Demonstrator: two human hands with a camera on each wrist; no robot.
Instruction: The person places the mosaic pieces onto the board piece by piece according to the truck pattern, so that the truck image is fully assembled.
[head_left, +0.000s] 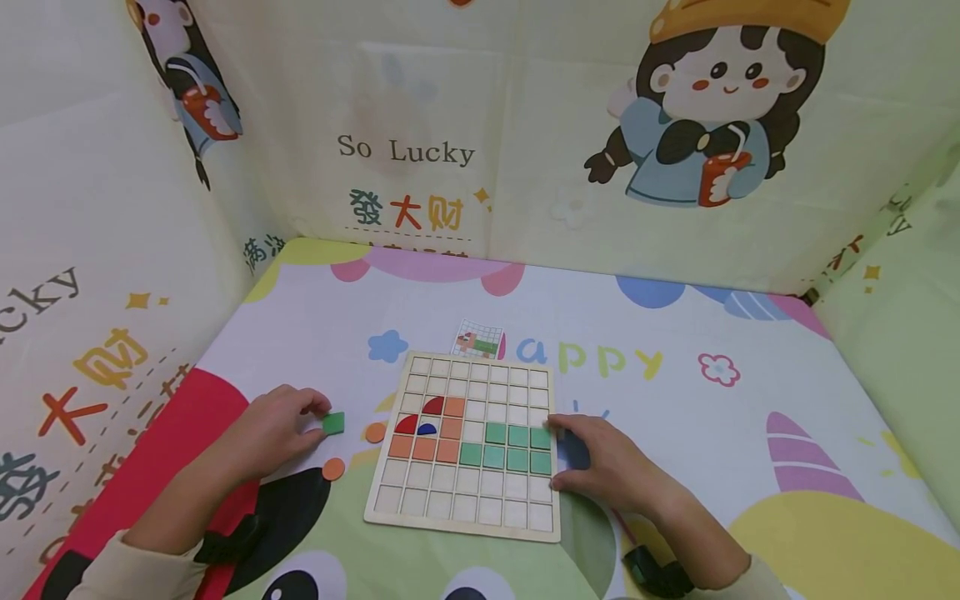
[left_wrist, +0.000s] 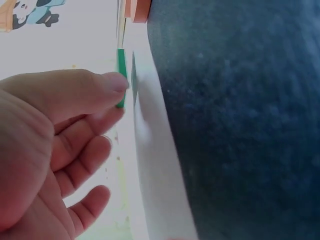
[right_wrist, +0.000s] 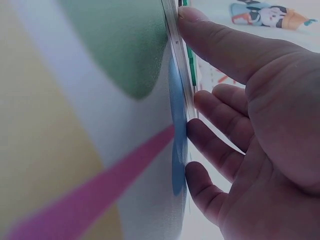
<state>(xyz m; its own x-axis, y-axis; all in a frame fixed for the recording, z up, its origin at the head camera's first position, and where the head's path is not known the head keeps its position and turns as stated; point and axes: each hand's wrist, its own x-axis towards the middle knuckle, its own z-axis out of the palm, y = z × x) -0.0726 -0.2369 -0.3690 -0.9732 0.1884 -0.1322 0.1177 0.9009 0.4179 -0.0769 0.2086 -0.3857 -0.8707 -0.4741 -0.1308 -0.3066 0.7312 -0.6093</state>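
Between thumb and fingers my left hand (head_left: 281, 429) pinches a green square tile (head_left: 333, 423) left of the wooden grid board (head_left: 450, 502). In the left wrist view the tile (left_wrist: 121, 61) appears edge-on, just off the table surface. My right hand (head_left: 611, 454) touches the board's right edge with thumb and fingertips, the fingers only slightly bent. Set in the board are several green tiles (head_left: 517, 460) at the right, orange square tiles (head_left: 423, 448) at the left, two red quarter-round pieces (head_left: 433, 406) and a blue half-round piece on white (head_left: 427, 429).
Two round orange pieces lie between the left hand and the board, one (head_left: 375, 432) close to its edge, the other (head_left: 333, 469) nearer me. A small pattern card (head_left: 477, 339) sits behind the board. Printed cloth walls (head_left: 525, 167) enclose the table's back and sides.
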